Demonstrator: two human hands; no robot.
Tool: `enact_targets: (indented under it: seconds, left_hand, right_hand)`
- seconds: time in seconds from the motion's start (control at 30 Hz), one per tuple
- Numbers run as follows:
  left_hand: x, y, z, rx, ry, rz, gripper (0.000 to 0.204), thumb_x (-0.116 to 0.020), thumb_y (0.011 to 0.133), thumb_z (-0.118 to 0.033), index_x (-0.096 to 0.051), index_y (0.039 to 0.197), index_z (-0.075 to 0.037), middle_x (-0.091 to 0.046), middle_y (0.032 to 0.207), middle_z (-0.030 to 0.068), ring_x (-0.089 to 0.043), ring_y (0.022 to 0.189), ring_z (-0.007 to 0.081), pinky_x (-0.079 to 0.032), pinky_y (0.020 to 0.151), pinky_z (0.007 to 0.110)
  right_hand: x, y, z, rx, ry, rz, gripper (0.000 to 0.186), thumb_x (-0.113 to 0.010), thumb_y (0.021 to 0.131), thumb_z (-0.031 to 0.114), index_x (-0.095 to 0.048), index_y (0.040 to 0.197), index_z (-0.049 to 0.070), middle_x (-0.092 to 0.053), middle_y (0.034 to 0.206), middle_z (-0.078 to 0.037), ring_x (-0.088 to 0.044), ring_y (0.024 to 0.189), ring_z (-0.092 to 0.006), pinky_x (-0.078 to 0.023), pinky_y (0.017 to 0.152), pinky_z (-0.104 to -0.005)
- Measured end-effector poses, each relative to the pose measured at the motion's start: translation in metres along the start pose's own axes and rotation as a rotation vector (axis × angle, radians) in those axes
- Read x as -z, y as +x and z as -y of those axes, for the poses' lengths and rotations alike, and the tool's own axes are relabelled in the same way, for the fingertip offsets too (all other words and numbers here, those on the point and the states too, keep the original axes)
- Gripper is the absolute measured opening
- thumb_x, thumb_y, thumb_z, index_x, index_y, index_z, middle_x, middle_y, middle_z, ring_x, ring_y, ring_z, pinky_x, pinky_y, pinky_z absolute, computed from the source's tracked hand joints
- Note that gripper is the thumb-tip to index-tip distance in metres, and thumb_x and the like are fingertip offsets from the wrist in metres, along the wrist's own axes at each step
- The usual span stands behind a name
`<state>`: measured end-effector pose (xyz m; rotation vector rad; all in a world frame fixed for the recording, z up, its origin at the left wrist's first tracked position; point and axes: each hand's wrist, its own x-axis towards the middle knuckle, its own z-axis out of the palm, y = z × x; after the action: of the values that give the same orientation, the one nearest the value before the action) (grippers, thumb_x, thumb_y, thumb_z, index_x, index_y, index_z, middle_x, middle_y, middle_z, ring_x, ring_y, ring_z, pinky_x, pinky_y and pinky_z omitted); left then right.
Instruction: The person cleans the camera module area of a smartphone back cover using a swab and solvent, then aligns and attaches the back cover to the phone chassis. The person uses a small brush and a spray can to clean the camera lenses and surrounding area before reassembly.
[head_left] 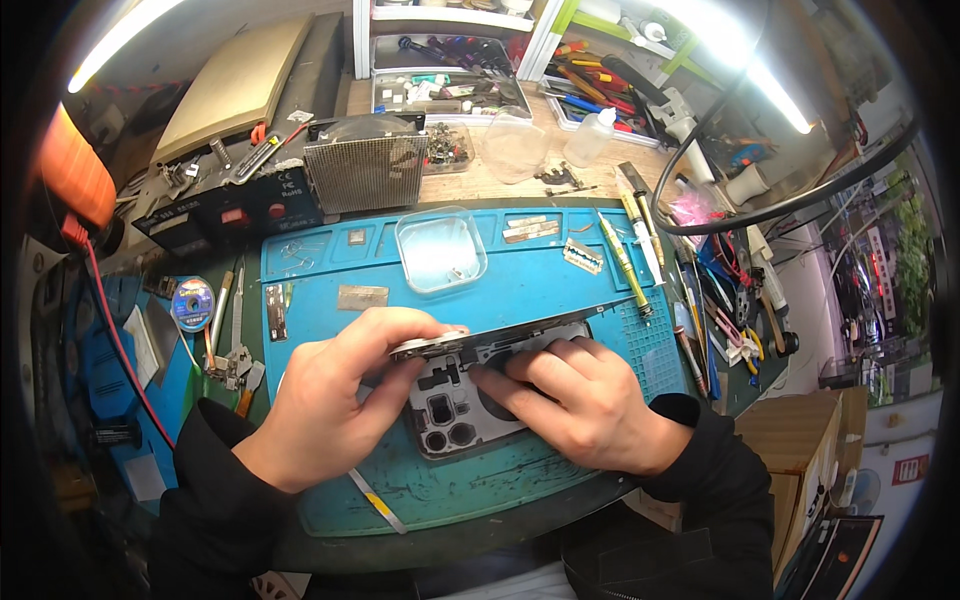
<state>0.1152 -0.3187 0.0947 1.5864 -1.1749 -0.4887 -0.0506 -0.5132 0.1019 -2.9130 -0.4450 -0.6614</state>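
Note:
My left hand (345, 385) pinches the left end of a thin, flat phone panel (530, 325), tilted up almost on edge. Below it, on the blue mat, lies an opened phone back (470, 440) with a grey lining, dark cut-outs and several round camera holes at its near left corner. Curled over its right part is my right hand (575, 400), thumb toward the middle and fingers bent down close to the panel. Those fingertips are partly hidden, and whether they grip a small part cannot be made out.
A clear square dish (440, 250) stands behind the panel. Syringes (625, 265), a razor blade (583, 256) and metal plates (362, 297) lie on the blue work mat (350, 520). Tweezers (377, 500) rest near its front edge. Solder spool (193, 304) left; hand tools (715, 330) right.

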Motion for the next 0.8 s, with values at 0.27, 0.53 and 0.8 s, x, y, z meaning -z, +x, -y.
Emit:
enact_targets:
  seconds: [0.27,0.53,0.8]
  left_hand:
    - [0.0033,0.0012,-0.0025,0.015,0.013,0.075,0.030,-0.058,0.094,0.012,-0.060,0.122,0.002,-0.065,0.119,0.0124,-0.070,0.104,0.0187,-0.060,0.082,0.028]
    - [-0.0017,0.0007,-0.0011,0.034,-0.031,0.012,0.033,-0.063,0.090,0.009,-0.062,0.121,-0.003,-0.071,0.114,0.0092,-0.073,0.096,0.0221,-0.059,0.079,0.030]
    - [-0.0007,-0.0007,-0.0029,0.068,-0.027,0.007,0.032,-0.063,0.091,0.008,-0.063,0.121,-0.003,-0.071,0.115,0.0100,-0.073,0.095,0.0212,-0.060,0.078,0.030]
  right_hand:
    - [-0.0006,-0.0007,-0.0017,-0.002,0.025,-0.007,0.032,-0.068,0.079,0.011,-0.074,0.109,0.005,-0.056,0.091,0.000,-0.057,0.075,-0.0149,-0.050,0.063,-0.0286]
    - [0.0015,0.0003,-0.0014,0.023,-0.001,0.000,0.028,-0.068,0.079,0.010,-0.074,0.106,0.006,-0.054,0.089,0.000,-0.056,0.072,-0.0136,-0.048,0.062,-0.0263]
    - [0.0020,-0.0012,0.0006,0.013,-0.010,0.013,0.036,-0.068,0.075,0.012,-0.075,0.109,0.008,-0.057,0.091,0.000,-0.058,0.074,-0.0129,-0.049,0.063,-0.0264]
